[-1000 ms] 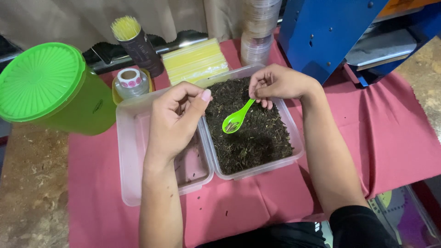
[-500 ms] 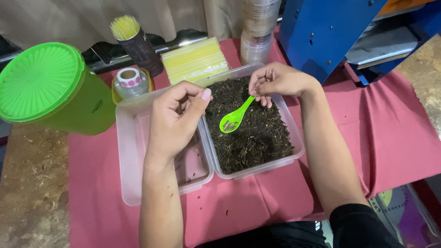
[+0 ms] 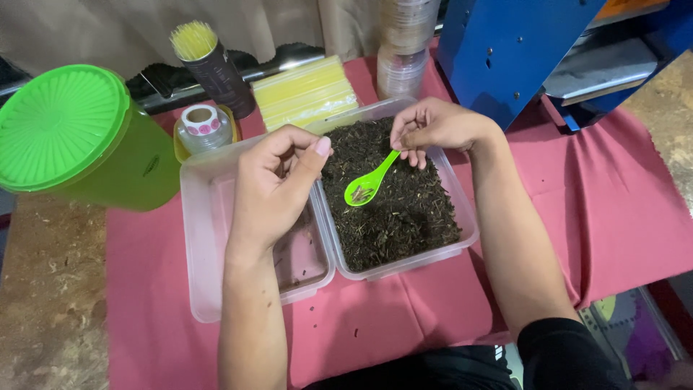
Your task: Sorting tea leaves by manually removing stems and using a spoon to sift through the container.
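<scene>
The green spoon (image 3: 367, 184) is pinched by its handle in the right hand (image 3: 433, 128), fingers closed on it, over the tub of dry leaves (image 3: 393, 198). Over the last second the bowl has been drawn slightly back and up from the leaf bed, and a small load of leaf bits is now carried in it; the scoop looks made rather than in progress. The left hand (image 3: 278, 184) has barely moved: it is held curled, thumb pressed toward the fingertips, over the wall between the two tubs. Whether anything is pinched in it cannot be told. Beneath it the second tub (image 3: 209, 238) is seen nearly empty, with a few crumbs. Both tubs rest on the red cloth (image 3: 613, 209), with a green-lidded jar (image 3: 72, 137) at the left.
</scene>
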